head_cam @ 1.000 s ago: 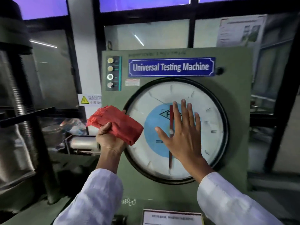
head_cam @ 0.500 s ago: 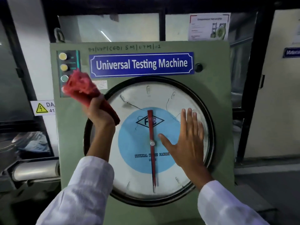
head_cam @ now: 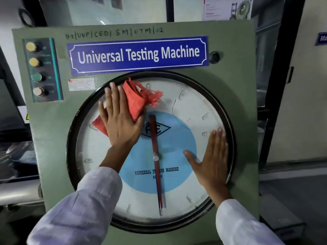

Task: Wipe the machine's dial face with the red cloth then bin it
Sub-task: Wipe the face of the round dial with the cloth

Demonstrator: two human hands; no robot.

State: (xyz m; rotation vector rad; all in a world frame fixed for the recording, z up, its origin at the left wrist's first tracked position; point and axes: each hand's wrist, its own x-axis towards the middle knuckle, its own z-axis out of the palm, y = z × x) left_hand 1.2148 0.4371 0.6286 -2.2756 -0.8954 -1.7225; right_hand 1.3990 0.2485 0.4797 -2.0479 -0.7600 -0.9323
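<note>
Red woven cloth (head_cam: 136,101), folded into a loose wad with a frayed fringe at its upper right, lies pressed against the glass of the dial face (head_cam: 187,106), up and left of the red pointer's hub (head_cam: 155,158). The left hand (head_cam: 120,124) lies flat over it, fingers spread and extended rather than curled, so the cloth is pinned under the palm and thumb, not pinched; one corner pokes out to the left of the hand, the bigger fold juts out above the thumb. The right hand (head_cam: 212,160) rests open and flat on the glass to the right of the hub, near the black rim, fingers together, holding nothing. It looks to be bracing the person.

To my eye the cloth is light, limp and coarse in weave. It should bunch and slide under the palm unless steady pressure keeps it spread, and the loose threads could drag or catch at the rim. Palm pressure suits the wiping; for carrying it off to a bin, a gathered fistful taken at the thick middle fold would hold better than a grab at the fringe. The glass looks smooth and hard, and probably slippery under cloth, so broad sweeps outward from the hub should go easily. Faint smears show above and right of the hub, so most of the wiping seems yet to be done. No bin is in view.
</note>
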